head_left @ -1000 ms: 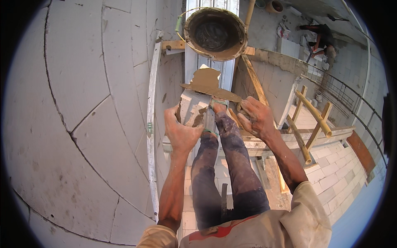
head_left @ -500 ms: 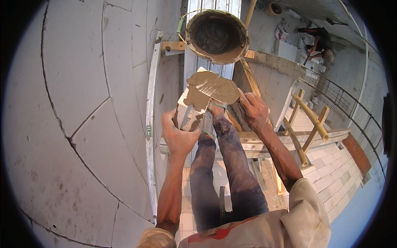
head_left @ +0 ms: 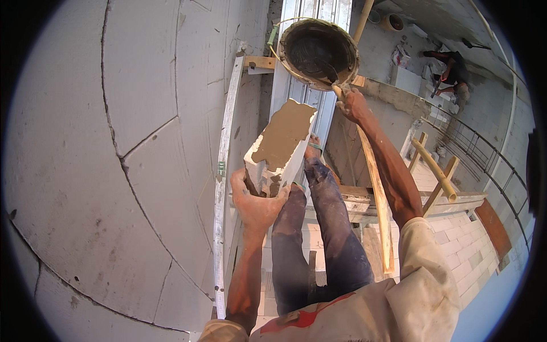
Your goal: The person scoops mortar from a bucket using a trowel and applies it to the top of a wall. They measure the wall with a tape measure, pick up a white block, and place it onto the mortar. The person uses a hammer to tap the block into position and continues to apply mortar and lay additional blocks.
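Note:
My left hand grips the lower end of a white building block, holding it tilted above my legs. A layer of wet grey-brown mortar covers its upper face, with smears on the near end. Above it, my right hand is closed round the wooden handle of a trowel. The trowel's blade dips inside the bucket and is mostly hidden there. Dark wet mortar lies in the bucket, which has a wire bail with a green grip.
A pale block wall rises on the left, with a long metal straightedge beside it. The bucket stands on a ribbed metal plank. Bamboo poles and timber are at right. A co-worker bends over far below.
My right hand has moved the trowel from the block's mortared face up to the bucket. The block is still in my left hand, and its mortar layer now looks smoother. The view has shifted slightly.

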The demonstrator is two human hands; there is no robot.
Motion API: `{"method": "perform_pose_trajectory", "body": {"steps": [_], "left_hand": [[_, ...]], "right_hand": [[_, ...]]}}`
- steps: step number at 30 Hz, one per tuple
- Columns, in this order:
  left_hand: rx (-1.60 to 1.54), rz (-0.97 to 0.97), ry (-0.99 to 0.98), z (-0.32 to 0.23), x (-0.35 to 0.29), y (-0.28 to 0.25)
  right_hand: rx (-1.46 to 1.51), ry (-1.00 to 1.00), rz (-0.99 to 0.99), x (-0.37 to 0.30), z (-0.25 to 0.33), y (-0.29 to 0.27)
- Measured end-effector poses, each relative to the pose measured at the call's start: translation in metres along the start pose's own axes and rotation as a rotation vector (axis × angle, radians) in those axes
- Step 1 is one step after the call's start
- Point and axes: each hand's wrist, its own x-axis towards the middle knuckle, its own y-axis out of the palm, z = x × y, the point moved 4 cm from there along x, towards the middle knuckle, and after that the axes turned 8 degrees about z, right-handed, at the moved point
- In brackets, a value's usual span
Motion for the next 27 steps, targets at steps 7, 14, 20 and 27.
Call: {"method": "perform_pose_trajectory", "body": {"steps": [7,14,20,27], "left_hand": [[-0.629,0.037,-0.192,-0.035,-0.051,-0.052],[-1.407,0.314,-0.357,-0.062,-0.088,-0.061],[-1.584,0.528,-0.279,-0.123,-0.12,-0.059],[-1.812,0.339,-0.05,-0.144,-0.181,-0.059]], "right_hand": [[0.279,-0.564,-0.187,-0.196,0.142,-0.119],[0.0,-1.001,-0.427,-0.307,0.195,-0.247],[-0.252,-1.338,-0.179,-0.363,0.281,-0.375],[-0.439,-1.582,0.06,-0.423,0.409,-0.434]]}}
